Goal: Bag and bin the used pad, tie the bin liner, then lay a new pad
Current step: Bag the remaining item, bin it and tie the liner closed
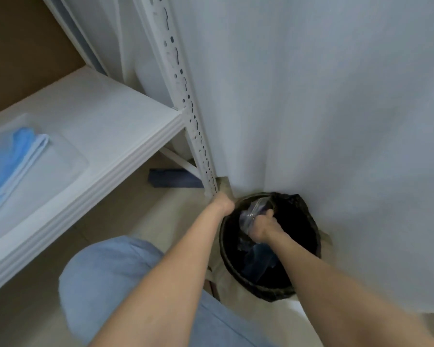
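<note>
Right hand (261,227) had fingers clamped on the clear bag (251,213) inside the bin (223,249) mouth, left hand (223,204) was at the rim with fingers hidden, grip unclear; bag wanted pushing deep into the black liner (308,216) before release, leaving edge slack for tying.

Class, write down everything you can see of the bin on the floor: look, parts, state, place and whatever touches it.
The bin is round, dark and open-topped, standing upright on the pale floor against the white surface behind it, beside the foot of the shelf upright. A black plastic liner lines it, folded over the rim and bunched at the far side. The left hand meets its rim, fingers hidden. The right hand holds a clear bag in its mouth.
</note>
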Motion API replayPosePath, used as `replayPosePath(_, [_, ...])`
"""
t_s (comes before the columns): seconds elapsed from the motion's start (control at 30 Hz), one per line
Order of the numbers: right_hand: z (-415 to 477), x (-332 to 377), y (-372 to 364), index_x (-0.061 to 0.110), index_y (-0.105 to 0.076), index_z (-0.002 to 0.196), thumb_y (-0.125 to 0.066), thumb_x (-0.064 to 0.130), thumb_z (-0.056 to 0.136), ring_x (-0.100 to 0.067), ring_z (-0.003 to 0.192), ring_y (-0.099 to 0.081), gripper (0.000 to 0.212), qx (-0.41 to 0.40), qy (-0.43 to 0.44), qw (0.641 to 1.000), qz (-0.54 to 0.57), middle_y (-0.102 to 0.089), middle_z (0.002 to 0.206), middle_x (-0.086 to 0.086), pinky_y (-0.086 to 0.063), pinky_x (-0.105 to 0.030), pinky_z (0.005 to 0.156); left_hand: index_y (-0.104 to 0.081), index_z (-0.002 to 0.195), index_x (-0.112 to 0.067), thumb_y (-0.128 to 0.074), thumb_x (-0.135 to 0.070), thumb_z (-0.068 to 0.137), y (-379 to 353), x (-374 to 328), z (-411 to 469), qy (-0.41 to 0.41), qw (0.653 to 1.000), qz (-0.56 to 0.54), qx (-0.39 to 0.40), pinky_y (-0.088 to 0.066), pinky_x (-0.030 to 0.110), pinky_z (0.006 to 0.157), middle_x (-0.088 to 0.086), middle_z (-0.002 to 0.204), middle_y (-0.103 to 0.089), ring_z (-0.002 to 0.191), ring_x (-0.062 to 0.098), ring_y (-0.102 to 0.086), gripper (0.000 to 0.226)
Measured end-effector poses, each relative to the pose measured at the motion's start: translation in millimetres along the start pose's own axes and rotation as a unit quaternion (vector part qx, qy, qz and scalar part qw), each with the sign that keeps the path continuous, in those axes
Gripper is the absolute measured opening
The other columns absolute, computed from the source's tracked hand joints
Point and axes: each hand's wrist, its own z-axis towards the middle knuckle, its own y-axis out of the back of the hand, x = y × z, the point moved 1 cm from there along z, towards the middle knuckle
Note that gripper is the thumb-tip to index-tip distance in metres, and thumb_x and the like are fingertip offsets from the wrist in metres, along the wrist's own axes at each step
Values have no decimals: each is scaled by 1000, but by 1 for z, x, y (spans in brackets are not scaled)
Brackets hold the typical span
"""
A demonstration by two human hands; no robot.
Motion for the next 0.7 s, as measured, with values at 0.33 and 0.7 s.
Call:
replayPosePath(0.33, [31,-8,-25,7,-27,149,-37,22,98,-35,144,-21,54,116,9,993,-25,-2,158,-21,-25,-35,116,-61,115,-5,-54,-2,88,-24,18,38,61,997,30,-25,-46,33,100,15,123,-61,115,29,-57,28])
replayPosePath(0.7, [58,31,-13,8,-22,152,-46,30,94,-38,144,-15,66,108,45,993,-25,-3,159,-18,-23,-45,117,-58,119,-5,-55,-5,88,12,24,56,93,993,12,-66,-50,40,96,15,121,-59,113,32,-57,31])
